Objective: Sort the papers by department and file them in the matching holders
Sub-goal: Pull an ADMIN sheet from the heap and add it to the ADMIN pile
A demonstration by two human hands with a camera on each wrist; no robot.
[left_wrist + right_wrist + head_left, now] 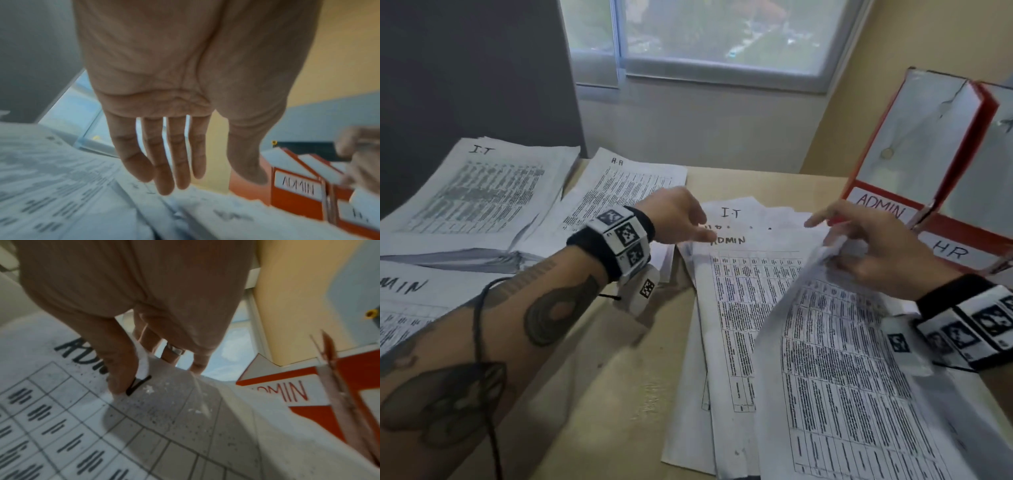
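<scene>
Right hand pinching top ADMIN sheet off unsorted stack, left hand spread empty above it; sorting step, next needing carry toward ADMIN pile.

head view downward, wrist views close

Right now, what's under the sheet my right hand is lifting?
Under the lifted sheet lies another ADMIN sheet, with an I.T sheet poking out beneath. Anything lower is covered.
</scene>
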